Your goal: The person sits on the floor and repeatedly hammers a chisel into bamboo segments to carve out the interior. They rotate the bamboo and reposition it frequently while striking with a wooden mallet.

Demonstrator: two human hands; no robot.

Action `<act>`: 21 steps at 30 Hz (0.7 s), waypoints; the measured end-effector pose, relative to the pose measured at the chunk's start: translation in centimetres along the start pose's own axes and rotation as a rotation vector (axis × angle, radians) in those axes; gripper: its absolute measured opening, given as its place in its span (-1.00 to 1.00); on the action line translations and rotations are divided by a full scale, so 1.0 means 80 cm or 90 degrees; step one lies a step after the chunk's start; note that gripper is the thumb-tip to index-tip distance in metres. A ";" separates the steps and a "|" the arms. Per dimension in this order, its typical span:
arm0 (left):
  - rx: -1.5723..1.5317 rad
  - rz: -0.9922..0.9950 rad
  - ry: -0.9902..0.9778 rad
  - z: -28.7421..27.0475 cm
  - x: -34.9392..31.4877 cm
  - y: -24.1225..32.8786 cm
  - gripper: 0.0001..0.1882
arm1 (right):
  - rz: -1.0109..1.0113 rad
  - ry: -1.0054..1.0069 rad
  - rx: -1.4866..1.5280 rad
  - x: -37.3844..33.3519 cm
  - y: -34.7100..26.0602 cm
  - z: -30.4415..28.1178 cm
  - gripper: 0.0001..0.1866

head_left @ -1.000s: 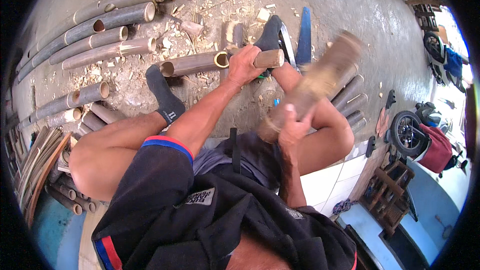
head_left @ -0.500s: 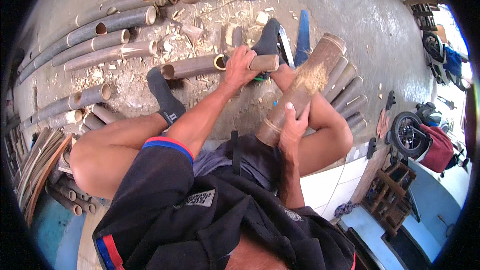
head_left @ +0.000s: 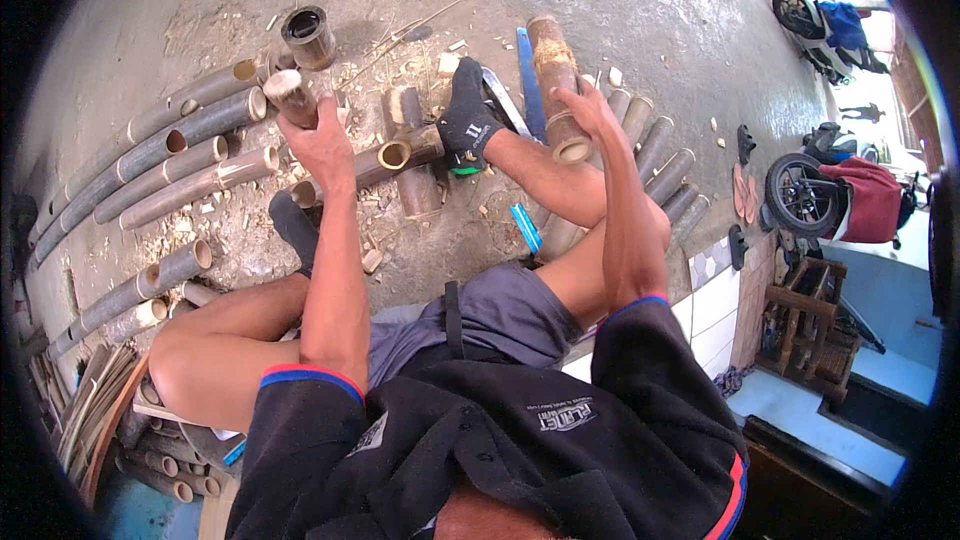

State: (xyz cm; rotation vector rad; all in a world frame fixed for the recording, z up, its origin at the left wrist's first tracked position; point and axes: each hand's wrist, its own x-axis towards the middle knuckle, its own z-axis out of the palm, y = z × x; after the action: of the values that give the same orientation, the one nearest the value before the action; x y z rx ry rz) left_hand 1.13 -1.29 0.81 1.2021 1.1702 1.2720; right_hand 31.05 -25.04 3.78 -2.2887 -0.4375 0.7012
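In my left hand [head_left: 322,148], fingers wrapped round it, is a short thick piece of wood [head_left: 289,93] with a pale worn round end, raised over the bamboo at left. My right hand [head_left: 590,112] is closed round the near part of a bamboo tube [head_left: 553,58], beyond my right knee. That tube has a scraped patch of pale fibres on its side, and its open near end faces me. Between my feet lies another bamboo tube [head_left: 365,172], crossing a bamboo piece [head_left: 417,195] near my right foot.
Several long bamboo tubes with cut holes [head_left: 150,155] lie at left, among wood chips. A cup-like bamboo section [head_left: 308,38] stands beyond them. A blue saw blade [head_left: 529,80] lies beside the held tube. More bamboo tubes [head_left: 655,145] lie right; a motorbike [head_left: 800,195] stands farther right.
My left hand has swung left with the wood piece. My right hand has carried the bamboo tube from my lap outward, beyond my knee. The view has shifted somewhat.
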 end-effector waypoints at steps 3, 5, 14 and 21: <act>0.037 -0.028 -0.012 -0.009 -0.030 0.003 -0.42 | -0.014 0.132 -0.465 0.029 0.026 -0.010 -0.25; 0.044 -0.088 -0.061 -0.008 -0.054 0.014 -0.32 | -0.041 0.195 -0.542 0.009 0.026 0.004 -0.30; 0.167 0.442 -0.370 0.036 -0.124 0.039 -0.30 | 0.113 -0.275 0.768 -0.178 -0.054 0.165 -0.39; 0.193 0.470 -0.630 -0.011 -0.090 -0.020 -0.07 | 0.133 -0.205 0.836 -0.163 -0.006 0.174 -0.60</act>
State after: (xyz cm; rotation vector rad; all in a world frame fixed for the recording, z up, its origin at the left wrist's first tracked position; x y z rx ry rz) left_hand 0.42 -8.46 -1.14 2.2535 0.1612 0.7573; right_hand 12.30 -23.76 0.30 -0.9815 0.1459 1.0410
